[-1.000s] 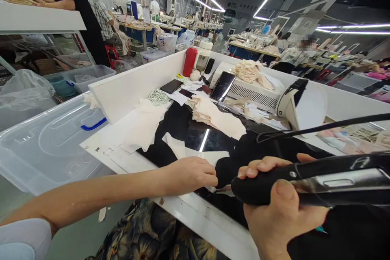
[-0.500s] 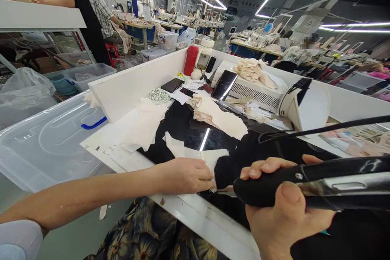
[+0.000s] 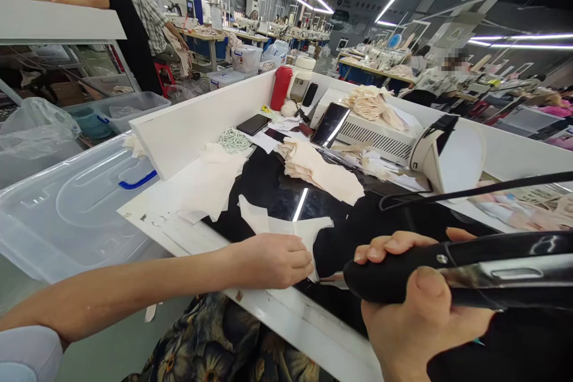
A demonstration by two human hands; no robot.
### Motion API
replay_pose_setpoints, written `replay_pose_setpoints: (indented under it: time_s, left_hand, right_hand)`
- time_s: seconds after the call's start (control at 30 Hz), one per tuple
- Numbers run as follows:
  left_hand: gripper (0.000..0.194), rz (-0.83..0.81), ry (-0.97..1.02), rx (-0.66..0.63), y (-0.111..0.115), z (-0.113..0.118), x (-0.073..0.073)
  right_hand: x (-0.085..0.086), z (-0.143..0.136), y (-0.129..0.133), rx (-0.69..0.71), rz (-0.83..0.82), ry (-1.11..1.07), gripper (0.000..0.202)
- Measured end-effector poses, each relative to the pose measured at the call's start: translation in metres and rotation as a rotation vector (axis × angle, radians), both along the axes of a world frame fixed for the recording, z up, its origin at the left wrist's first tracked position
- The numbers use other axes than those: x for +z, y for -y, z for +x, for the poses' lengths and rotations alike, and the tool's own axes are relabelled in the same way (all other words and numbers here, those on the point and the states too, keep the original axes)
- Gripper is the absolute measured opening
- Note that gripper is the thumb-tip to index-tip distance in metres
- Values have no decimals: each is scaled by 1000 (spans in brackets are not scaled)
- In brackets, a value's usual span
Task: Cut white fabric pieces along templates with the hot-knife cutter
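Left hand: your left hand point(image 3: 273, 259) is lying palm down at the near edge of the bench point(image 3: 286, 316), fingers curled and pressing on the white fabric piece point(image 3: 286, 228).
Right hand: your right hand point(image 3: 416, 310) is wrapping tight around the black tool point(image 3: 452, 274), thumb lying on top of the handle.
Black tool: you are gripping a long, glossy, rounded handle with a metal strip along its side; its thin tip is pointing at the fabric just beside your left fingertips point(image 3: 304, 262).
White fabric piece: it is lying flat near the bench's near edge, thin and matte, cut in an irregular shape with pointed flaps, resting on the shiny black surface point(image 3: 277, 191).
Black surface: it is reflecting the ceiling light as a bright streak.
Cord: a black cord point(image 3: 474, 191) is running across the right side, above the tool.
Fabric stack: a cream fabric stack point(image 3: 317, 170), soft and layered, is sitting mid-bench, well apart from your hands.
Left side: white paper-like sheets point(image 3: 210, 182) are lying by the white side wall point(image 3: 197, 125).
Far end: a red bottle point(image 3: 280, 88), a dark phone point(image 3: 253, 125) and a propped phone point(image 3: 330, 125) are standing or lying there.
Beyond the left edge: a clear plastic bin lid point(image 3: 76, 203) with a blue handle is sitting just beside the bench.
Others: people are working at tables in the far background.
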State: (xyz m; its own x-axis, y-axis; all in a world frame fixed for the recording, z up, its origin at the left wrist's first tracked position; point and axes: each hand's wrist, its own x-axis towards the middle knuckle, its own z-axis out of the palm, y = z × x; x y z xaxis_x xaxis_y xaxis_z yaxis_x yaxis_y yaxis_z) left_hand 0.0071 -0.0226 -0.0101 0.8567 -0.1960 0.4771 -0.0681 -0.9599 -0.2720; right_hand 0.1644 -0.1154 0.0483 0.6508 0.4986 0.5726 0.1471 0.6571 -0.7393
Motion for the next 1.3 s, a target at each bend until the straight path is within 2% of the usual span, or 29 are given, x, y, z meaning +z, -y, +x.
replay_pose_setpoints:
  time_s: [0.3, 0.5, 0.87, 1.3]
  left_hand:
    - [17, 27, 13, 45, 4, -4, -1]
    - [23, -61, 23, 46, 5, -6, -2]
    - [10, -66, 47, 25, 5, -2, -4]
    - [15, -108, 55, 49, 6, -6, -7]
  right_hand:
    - [-1, -1, 1, -3, -2, -10, 48]
    - [0, -2, 1, -15, -18, -21, 47]
    - [1, -3, -1, -19, -16, -9, 46]
    - [0, -2, -1, -20, -29, -41, 48]
